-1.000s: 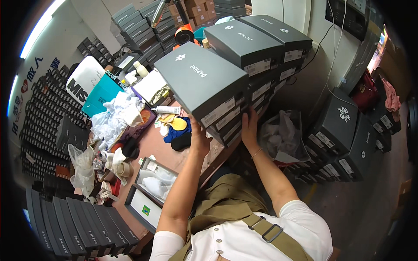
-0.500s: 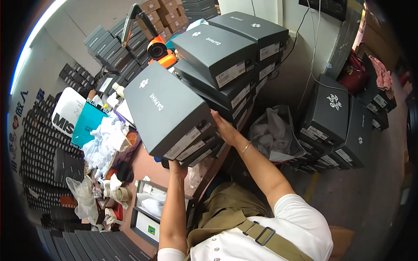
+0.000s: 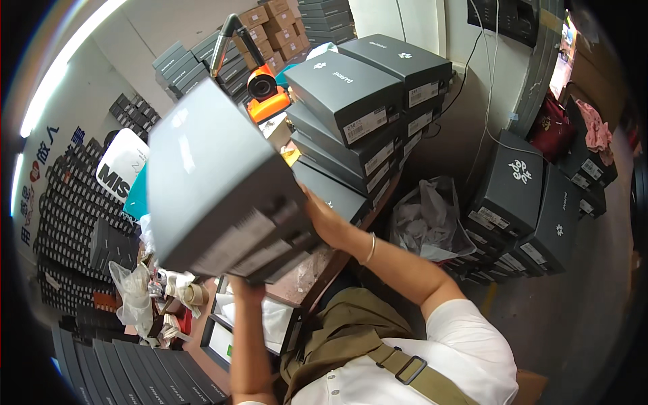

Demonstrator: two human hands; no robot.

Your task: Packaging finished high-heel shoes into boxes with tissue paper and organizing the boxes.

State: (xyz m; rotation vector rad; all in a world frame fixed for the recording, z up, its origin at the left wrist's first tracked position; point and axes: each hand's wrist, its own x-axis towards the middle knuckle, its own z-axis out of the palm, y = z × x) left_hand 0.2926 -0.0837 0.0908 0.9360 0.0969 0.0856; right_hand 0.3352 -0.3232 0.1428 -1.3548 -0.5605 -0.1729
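Observation:
A stack of dark grey shoe boxes [image 3: 219, 172], tilted and blurred by motion, is held up in front of me over the table. My left hand [image 3: 247, 289] supports it from below at the near end, fingers mostly hidden under the bottom box. Against its right side presses my right hand [image 3: 327, 221], a bangle on the wrist. Below the stack, an open shoe box [image 3: 277, 327] with white tissue paper lies on the table, partly covered by my left forearm. Another shoe box [image 3: 331, 192] lies flat just beyond my right hand.
More shoe boxes [image 3: 347, 91] are piled at the table's far right, beside an orange device with a black arm [image 3: 263, 84]. A grey bag-lined bin [image 3: 428, 219] and floor-stacked boxes [image 3: 513, 179] stand to the right. Upright boxes [image 3: 145, 371] line the lower left.
Both hands have carried the box stack left and toward me, away from the pile at the right. A flat shoe box behind it now shows. The view has shifted slightly.

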